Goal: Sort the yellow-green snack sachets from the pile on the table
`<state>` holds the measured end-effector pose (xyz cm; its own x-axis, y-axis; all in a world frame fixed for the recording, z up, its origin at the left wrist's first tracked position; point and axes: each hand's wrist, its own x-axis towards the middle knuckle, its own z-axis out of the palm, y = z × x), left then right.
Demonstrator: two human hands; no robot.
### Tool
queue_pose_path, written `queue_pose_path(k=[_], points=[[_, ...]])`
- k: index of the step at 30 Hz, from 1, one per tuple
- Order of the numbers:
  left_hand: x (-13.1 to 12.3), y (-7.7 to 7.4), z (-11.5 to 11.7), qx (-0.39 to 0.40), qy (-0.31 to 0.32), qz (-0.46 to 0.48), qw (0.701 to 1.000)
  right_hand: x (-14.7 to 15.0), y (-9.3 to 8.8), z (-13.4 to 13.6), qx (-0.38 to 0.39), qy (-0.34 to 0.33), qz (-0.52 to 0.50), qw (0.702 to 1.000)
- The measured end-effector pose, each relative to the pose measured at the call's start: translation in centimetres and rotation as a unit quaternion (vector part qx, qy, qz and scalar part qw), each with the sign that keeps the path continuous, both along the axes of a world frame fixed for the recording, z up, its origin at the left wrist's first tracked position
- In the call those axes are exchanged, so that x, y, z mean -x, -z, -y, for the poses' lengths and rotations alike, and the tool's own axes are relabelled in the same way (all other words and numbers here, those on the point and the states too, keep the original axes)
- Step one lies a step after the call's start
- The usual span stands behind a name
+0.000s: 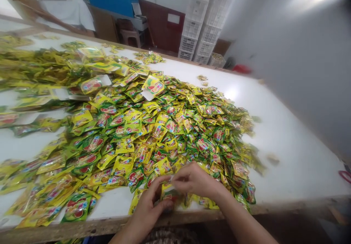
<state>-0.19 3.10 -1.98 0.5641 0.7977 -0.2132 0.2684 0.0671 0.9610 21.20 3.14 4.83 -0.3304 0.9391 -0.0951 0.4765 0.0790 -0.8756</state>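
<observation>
A large heap of small yellow-green foil sachets (142,134), printed with a red round design, covers most of the white tabletop (287,145). At the near edge of the heap, my left hand (148,207) and my right hand (197,180) meet over one yellow sachet (168,194). The fingertips of both hands pinch its upper part, and the hands hide much of it. Loose sachets lie under and beside my right wrist.
The table's wooden front edge (164,222) runs beneath my forearms. A grey wall (301,53) rises along the right side. Stacked white plastic crates (200,24) stand beyond the far edge. A person in a white sleeve (65,11) is at the far left. A red-handled tool (344,176) lies at right.
</observation>
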Motion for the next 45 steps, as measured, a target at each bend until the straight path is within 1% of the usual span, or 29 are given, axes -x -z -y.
queue_pose_path(k=[2, 5, 8, 10, 13, 16, 18, 20, 22, 23, 26, 29, 35, 40, 43, 45], points=[[0.1, -0.1, -0.1, -0.001, 0.004, 0.006, 1.0, 0.0, 0.0, 0.0, 0.026, 0.018, -0.017, 0.999], [0.2, -0.2, -0.2, -0.009, 0.007, 0.029, 1.0, -0.1, 0.3, 0.4, 0.041, 0.06, -0.047, 0.996], [0.3, -0.2, -0.4, 0.004, -0.001, 0.04, 0.999, -0.1, 1.3, 1.2, 0.066, 0.132, -0.085, 0.985], [0.3, -0.3, -0.5, 0.008, -0.003, 0.036, 0.999, 0.3, 2.2, 1.9, 0.068, 0.185, -0.115, 0.974], [0.2, -0.5, -0.3, -0.002, 0.009, 0.014, 1.0, 1.7, 3.0, 2.8, 0.014, 0.253, -0.143, 0.957], [-0.2, -0.6, 0.2, -0.009, -0.003, 0.004, 1.0, 3.1, 3.0, 3.3, -0.053, 0.295, -0.144, 0.943], [-0.4, -0.6, 0.4, -0.013, -0.023, 0.012, 1.0, 3.6, 2.7, 3.5, -0.076, 0.292, -0.137, 0.943], [-0.7, -0.7, 0.5, -0.022, -0.044, 0.027, 0.998, 3.6, 2.5, 3.6, -0.088, 0.263, -0.126, 0.953], [-0.9, -0.8, 0.4, -0.042, -0.057, 0.044, 0.997, 3.3, 2.5, 3.8, -0.084, 0.233, -0.114, 0.962], [-0.9, -0.7, 0.3, -0.051, -0.059, 0.049, 0.996, 3.1, 2.6, 4.0, -0.076, 0.229, -0.108, 0.964], [-1.0, -0.7, 0.1, -0.059, -0.048, 0.055, 0.996, 2.8, 3.1, 4.3, -0.047, 0.254, -0.106, 0.96], [-0.9, -0.7, -0.1, -0.062, -0.03, 0.05, 0.996, 2.8, 3.5, 4.5, -0.049, 0.267, -0.103, 0.957], [-0.4, -0.8, -0.4, -0.135, 0.02, 0.022, 0.99, 3.0, 3.5, 4.5, -0.048, 0.28, -0.084, 0.955], [-0.1, -0.2, -0.2, -0.168, 0.015, 0.012, 0.986, 3.6, 3.5, 4.7, -0.05, 0.301, -0.074, 0.949], [-0.6, -0.1, -0.1, -0.175, 0.039, 0.017, 0.984, 3.7, 3.3, 5.0, -0.062, 0.294, -0.077, 0.951], [-0.7, -0.6, -0.3, -0.173, 0.046, 0.019, 0.984, 3.4, 3.1, 5.1, -0.061, 0.276, -0.086, 0.956]])
